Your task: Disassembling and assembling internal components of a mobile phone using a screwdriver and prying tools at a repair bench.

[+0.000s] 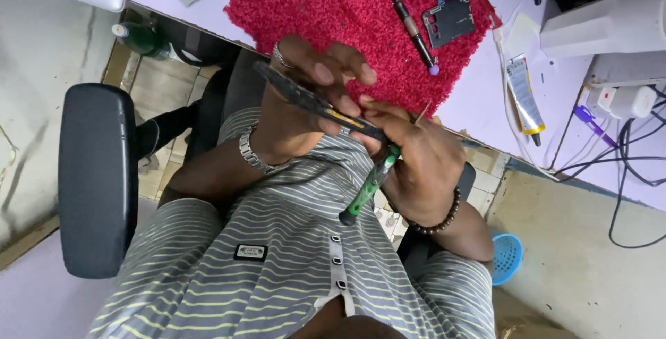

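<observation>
Hands grip tools: left hand phone frame, right hand green screwdriver.

1. Shirt: grey with thin yellow-green stripes, button placket, small dark chest patch.
2. Left hand: silver ring; metal link watch band at 7 o'clock.
3. Right hand: dark beaded bracelet at 5 o'clock.

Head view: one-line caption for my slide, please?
Left hand holds a flat dark phone-like device edge-on; right hand grips a green-handled screwdriver above a red fuzzy mat.
</observation>
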